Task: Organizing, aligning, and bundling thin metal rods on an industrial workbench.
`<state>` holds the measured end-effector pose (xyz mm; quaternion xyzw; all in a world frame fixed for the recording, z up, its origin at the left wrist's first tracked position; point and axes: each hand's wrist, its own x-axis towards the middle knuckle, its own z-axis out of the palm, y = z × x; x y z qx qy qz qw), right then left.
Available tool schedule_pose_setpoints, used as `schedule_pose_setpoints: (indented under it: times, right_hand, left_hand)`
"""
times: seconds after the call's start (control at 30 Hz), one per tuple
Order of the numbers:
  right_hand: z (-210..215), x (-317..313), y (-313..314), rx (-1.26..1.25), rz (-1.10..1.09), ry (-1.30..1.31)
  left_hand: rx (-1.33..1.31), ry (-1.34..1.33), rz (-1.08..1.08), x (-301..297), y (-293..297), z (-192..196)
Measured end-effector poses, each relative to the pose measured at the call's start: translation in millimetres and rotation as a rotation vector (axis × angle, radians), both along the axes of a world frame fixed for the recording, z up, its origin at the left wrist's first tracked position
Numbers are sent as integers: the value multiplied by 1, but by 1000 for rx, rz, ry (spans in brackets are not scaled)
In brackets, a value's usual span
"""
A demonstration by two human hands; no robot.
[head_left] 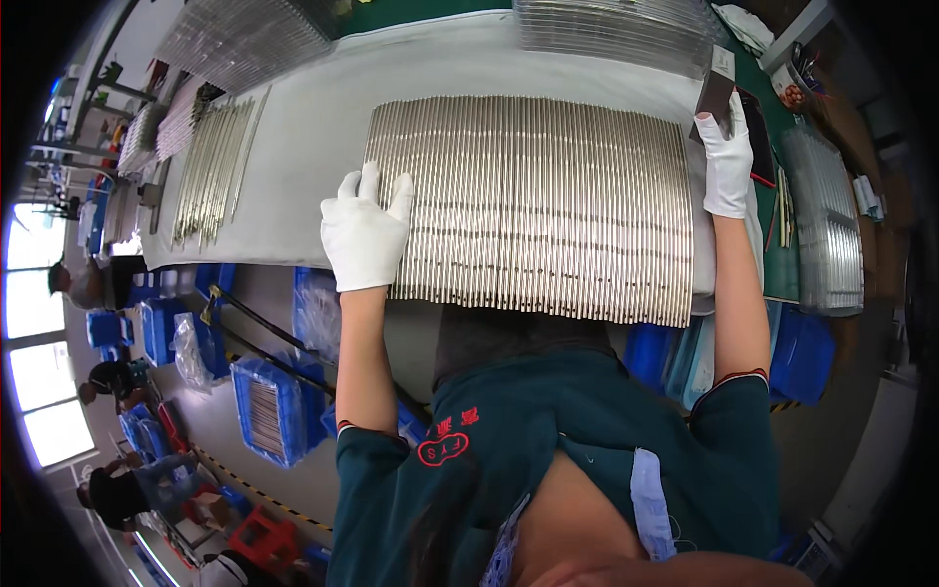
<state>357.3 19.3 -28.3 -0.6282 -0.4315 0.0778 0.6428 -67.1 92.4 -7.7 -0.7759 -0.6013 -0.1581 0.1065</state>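
Note:
A wide row of thin metal rods lies side by side on the pale-covered table in front of me. My left hand, in a white glove with bare fingertips, rests at the row's left edge. Its fingers are spread and grip nothing. Beyond the row's right edge, my right hand, gloved the same way, has its thumb and fingers around a dark rectangular block. The block's underside is hidden, so I cannot tell whether it touches the table.
Loose rods lie on the table at the left. Stacked clear plastic trays stand at the back, and another tray stack sits at the right. A blue crate with rods is on the floor. Several people work at the far left.

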Motion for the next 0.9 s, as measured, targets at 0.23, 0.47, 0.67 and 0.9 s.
schedule_pose_setpoints:
  times: [0.23,0.47,0.67,0.9]
  right_hand:
    - [6,-9,0,-19,69,39]
    - [-6,5,3,-69,-25,-4]
    - [-24,33,-2,-101,-129,-101]
    - [-20,36,0,-109,-96,-39]
  left_hand:
    - [32,-5,-22,6,-2,-1]
    - [8,2,-80,-2,-5,1]
    - [3,-131,-437,-35,-29,7]
    - [-78,-92,-381,-75,-88,-3]
